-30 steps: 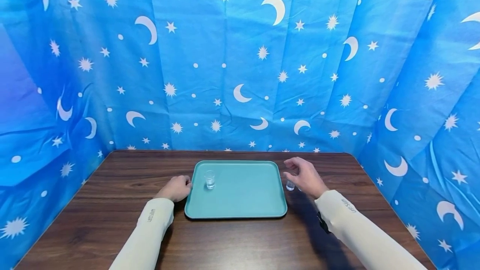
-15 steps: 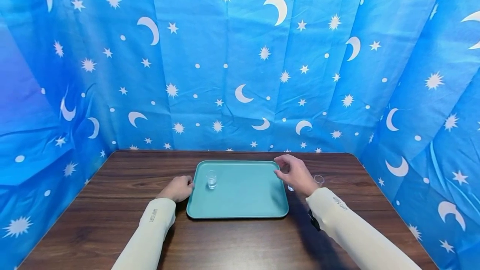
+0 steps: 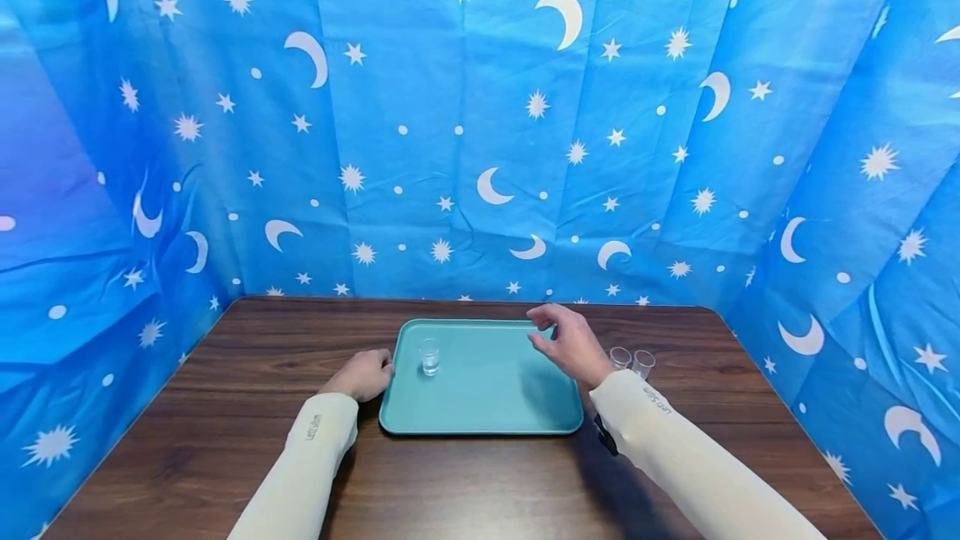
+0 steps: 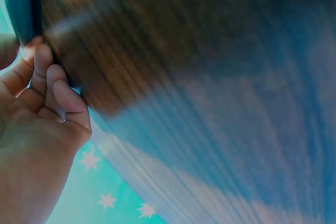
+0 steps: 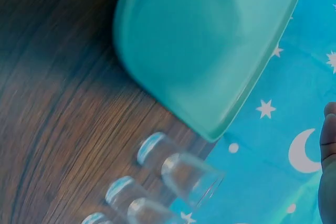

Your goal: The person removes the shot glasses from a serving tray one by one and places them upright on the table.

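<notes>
My left hand (image 3: pixel 367 374) is at the left edge of a turquoise tray (image 3: pixel 487 415). In the left wrist view its thumb and bent fingers pinch the tray's rim (image 4: pixel 21 9). One clear shot glass (image 3: pixel 430 359) stands upright on the tray's left part. My right hand (image 3: pixel 572 346) hovers over the tray's right side, thumb and fingers spread in a C with nothing between them. To the right of the tray, clear shot glasses stand on the table, such as one glass (image 3: pixel 643 363) beside my wrist. The right wrist view has a nearer shot glass (image 5: pixel 178 167) and two more partly cut off.
The dark wood-grain table (image 3: pixel 465 486) carries everything. A blue curtain (image 3: pixel 420 165) with moons and stars rises behind its far edge and along both sides.
My right hand has moved left, from above the glasses on the right to over the tray's right side. Two glasses now show behind it. The left hand keeps its place on the tray.
</notes>
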The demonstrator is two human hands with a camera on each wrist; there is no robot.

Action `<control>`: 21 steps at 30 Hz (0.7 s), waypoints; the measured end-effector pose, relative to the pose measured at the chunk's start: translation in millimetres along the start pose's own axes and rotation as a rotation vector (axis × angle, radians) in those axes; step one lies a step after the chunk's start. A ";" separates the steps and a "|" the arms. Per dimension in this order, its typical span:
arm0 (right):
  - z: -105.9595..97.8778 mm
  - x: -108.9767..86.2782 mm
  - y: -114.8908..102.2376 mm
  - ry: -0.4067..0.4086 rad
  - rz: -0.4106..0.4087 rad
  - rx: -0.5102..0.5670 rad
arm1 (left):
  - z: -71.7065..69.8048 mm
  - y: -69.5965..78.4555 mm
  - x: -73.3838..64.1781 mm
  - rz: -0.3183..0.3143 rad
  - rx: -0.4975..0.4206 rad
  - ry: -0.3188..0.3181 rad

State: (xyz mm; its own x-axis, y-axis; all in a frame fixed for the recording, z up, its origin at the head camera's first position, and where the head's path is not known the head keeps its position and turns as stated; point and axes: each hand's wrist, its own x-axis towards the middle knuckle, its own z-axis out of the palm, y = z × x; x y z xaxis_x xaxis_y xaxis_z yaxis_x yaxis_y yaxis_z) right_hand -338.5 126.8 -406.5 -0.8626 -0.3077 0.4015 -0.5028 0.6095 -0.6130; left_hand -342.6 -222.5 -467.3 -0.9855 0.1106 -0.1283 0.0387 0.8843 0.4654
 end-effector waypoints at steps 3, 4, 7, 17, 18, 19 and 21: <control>8.1 4.0 -3.9 0.006 -0.029 -0.005 | -0.4 -0.2 -1.6 0.001 -0.001 0.002; 10.5 5.2 -5.4 0.002 -0.030 -0.004 | -0.4 -0.3 -1.9 0.004 -0.001 0.001; 18.0 8.5 -8.9 -0.008 -0.026 0.007 | 0.0 -0.5 -1.9 0.005 -0.004 0.002; 39.0 11.7 -18.7 -0.029 -0.026 0.053 | -0.7 0.6 -4.0 0.001 -0.007 0.006; 41.0 11.6 -18.9 -0.034 -0.022 0.060 | -1.0 0.7 -4.5 0.005 -0.007 0.006; 43.2 11.6 -19.1 -0.039 -0.015 0.062 | -1.0 0.6 -4.8 0.007 -0.010 0.006; 47.4 11.9 -19.5 -0.049 -0.002 0.070 | -1.1 -0.2 -5.5 0.011 -0.016 0.009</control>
State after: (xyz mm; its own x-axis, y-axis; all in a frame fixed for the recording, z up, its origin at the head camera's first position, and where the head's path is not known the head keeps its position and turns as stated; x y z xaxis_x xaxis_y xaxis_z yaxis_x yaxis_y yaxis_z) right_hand -341.6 76.6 -422.0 -0.8626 -0.3453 0.3697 -0.5054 0.5566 -0.6594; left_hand -337.4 -223.7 -465.7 -0.9865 0.1162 -0.1155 0.0468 0.8754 0.4811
